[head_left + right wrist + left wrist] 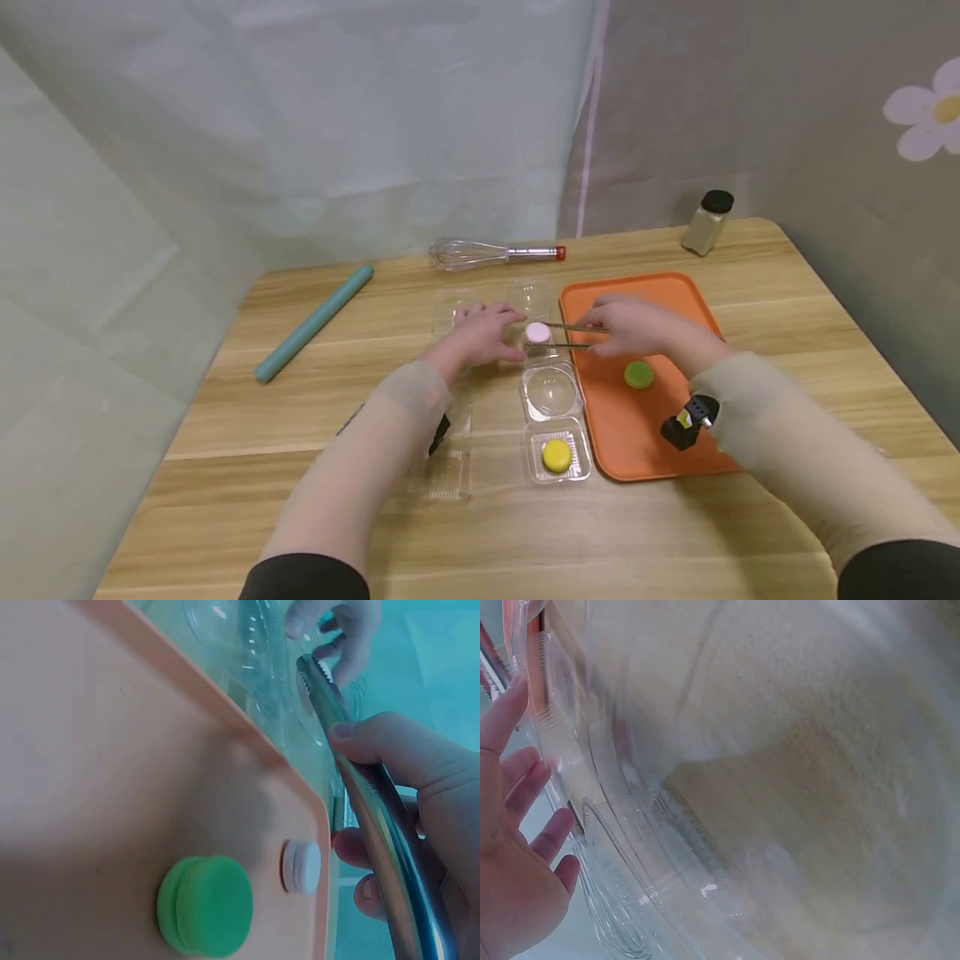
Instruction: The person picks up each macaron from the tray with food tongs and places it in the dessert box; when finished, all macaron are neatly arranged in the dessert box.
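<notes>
- The pink macaron [537,332] was pinched between metal tongs [573,336], gripped by the right hand [637,327], above the clear plastic tray [551,392].
- Crushing or slipping was judged possible under uneven squeeze.
- The tray, pressed by the spread-fingered left hand [483,332], might have shifted.

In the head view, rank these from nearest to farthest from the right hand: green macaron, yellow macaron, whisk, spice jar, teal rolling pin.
From the right hand:
1. Green macaron, on the orange tray just below the hand.
2. Yellow macaron, in the clear box's near compartment, and whisk, at the table's back: too close to call.
3. Spice jar, back right corner.
4. Teal rolling pin, far left.
</notes>
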The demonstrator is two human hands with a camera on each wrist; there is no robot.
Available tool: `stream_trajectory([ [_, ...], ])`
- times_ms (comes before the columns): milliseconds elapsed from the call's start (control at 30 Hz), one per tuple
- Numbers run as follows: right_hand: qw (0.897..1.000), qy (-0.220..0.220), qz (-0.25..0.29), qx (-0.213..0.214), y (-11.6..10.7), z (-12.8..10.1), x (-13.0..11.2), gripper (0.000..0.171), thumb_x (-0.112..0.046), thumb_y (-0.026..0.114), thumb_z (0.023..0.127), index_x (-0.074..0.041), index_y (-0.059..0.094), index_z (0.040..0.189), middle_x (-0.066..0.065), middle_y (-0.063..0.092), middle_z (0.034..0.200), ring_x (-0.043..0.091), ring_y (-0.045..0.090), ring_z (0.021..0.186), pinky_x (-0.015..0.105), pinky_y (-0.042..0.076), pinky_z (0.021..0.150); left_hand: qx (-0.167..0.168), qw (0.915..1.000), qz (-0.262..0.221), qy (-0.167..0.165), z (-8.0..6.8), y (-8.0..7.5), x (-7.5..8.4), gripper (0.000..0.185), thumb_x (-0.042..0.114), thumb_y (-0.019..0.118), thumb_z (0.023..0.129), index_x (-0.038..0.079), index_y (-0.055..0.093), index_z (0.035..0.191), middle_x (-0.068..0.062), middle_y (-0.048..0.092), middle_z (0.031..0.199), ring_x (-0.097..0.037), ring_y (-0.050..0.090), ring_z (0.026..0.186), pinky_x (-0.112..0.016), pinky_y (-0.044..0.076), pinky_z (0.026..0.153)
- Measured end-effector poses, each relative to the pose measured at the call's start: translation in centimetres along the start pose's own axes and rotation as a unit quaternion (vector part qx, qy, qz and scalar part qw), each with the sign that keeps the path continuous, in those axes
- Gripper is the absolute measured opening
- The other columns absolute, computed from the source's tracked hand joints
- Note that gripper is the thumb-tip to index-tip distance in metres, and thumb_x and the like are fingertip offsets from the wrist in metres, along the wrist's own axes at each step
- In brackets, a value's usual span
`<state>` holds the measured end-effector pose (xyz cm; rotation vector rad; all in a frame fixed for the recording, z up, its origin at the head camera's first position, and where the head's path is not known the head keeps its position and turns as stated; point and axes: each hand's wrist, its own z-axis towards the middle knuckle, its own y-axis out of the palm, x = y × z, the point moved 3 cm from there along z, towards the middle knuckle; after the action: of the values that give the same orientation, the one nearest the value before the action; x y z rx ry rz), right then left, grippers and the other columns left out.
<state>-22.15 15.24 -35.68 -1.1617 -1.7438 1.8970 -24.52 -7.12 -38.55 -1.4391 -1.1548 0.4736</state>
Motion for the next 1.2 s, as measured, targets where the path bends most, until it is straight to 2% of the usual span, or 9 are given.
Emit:
stream_trajectory([
  [200,0.999,0.008,-0.019,-0.026,0.2,0.8,-0.5,0.039,-0.019,0.066,0.078,-0.004,0.066,0.115,0.007,0.056,0.09,0.017,0.048,0.073,0.035,0.043,0.065,-0.006,1.0,0.004,0.0,0.2,0.0,0.2,0.077,0.047,0.07,0.078,0.023,0.038,0.143,-0.002,0.033,0.148,-0.035,0.024,0.132,-0.057,0.011,0.106],
  [567,0.995,0.037,-0.06,-0.066,-0.4,1.6,-1.6,0.042,-0.023,0.068,0.079,-0.006,0.065,0.118,0.009,0.054,0.097,0.02,0.052,0.077,0.039,0.046,0.069,0.003,1.0,0.004,0.001,0.2,-0.1,0.1,0.076,0.047,0.072,0.076,0.023,0.041,0.142,-0.001,0.035,0.147,-0.033,0.026,0.131,-0.055,0.013,0.105],
  [1033,0.994,0.049,-0.055,-0.081,-0.3,1.8,-1.4,0.046,-0.025,0.069,0.08,-0.007,0.062,0.122,0.009,0.053,0.097,0.019,0.05,0.075,0.038,0.044,0.066,0.008,0.9999,0.008,0.001,0.2,0.2,-0.4,0.077,0.048,0.071,0.077,0.024,0.04,0.142,0.001,0.037,0.145,-0.029,0.03,0.127,-0.053,0.016,0.104],
  [1200,0.994,0.046,-0.056,-0.078,-0.5,1.7,-1.4,0.048,-0.025,0.069,0.079,-0.006,0.062,0.122,0.011,0.054,0.1,0.02,0.052,0.077,0.04,0.046,0.07,0.011,0.9994,0.033,0.002,0.2,0.2,-0.3,0.077,0.05,0.069,0.077,0.024,0.039,0.143,0.001,0.038,0.144,-0.028,0.032,0.125,-0.051,0.017,0.103],
])
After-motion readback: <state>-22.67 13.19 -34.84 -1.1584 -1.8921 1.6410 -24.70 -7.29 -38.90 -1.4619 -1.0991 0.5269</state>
